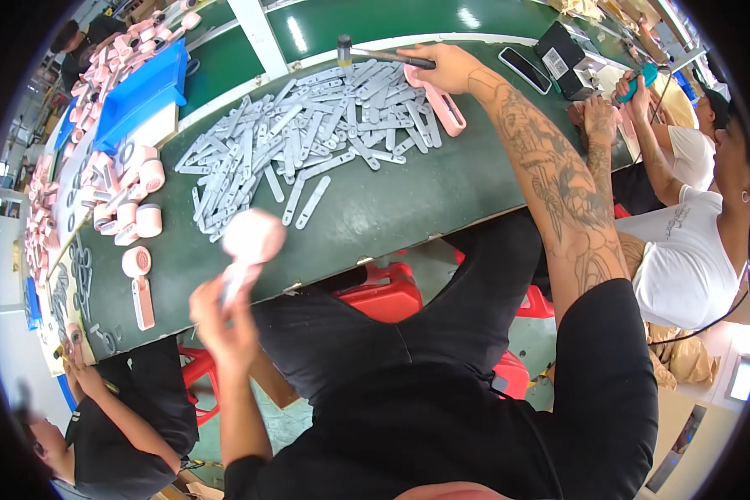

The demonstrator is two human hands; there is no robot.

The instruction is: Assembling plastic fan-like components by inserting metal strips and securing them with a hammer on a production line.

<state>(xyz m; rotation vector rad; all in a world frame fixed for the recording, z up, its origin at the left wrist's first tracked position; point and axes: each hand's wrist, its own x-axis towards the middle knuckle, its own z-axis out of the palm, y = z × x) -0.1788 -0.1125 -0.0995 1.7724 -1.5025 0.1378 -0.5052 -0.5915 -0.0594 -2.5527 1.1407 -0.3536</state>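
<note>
My left hand [225, 329] is closed around the handle of a pink handheld fan [254, 236] with a round head, blurred by motion, in front of the table's near edge. At the far side of the table, my right hand [446, 68] grips a hammer [392, 57] by its dark handle, the head pointing left. Right beneath that hand is a long pink handle piece [447, 112] with a slot; whether the fingers also touch it I cannot tell. A wide heap of flat grey strips [308, 125] covers the table between my hands.
Another pink fan [142, 283] lies on the green table [367, 208] at left, near a pile of pink fans [129, 196]. Beyond is a blue tray [146, 96]. A phone [525, 70] and black box [562, 52] lie at right. People work on both sides; red stools [383, 296] stand below.
</note>
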